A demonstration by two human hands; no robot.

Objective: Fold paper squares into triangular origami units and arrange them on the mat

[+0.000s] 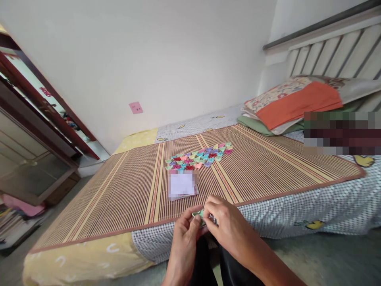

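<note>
Between my two hands, just off the near edge of the bed, is a small folded piece of light green paper (197, 214). My left hand (185, 230) pinches it with thumb and fingers from the left. My right hand (219, 216) has its fingers closed on the paper's right side, and those fingertips hide part of it. Farther in on the mat, several small folded paper boats (196, 158) in many colours lie in slanting rows. Nearer to my hands rests a stack of paper (182, 186), its top blurred out.
A striped bamboo mat (125, 190) covers the bed, over a checked sheet (285, 214). Pillows (300, 103) are piled at the right by the headboard (336, 51), near a pixelated patch. A pink note (136, 107) is on the wall. A cabinet (29, 159) stands left.
</note>
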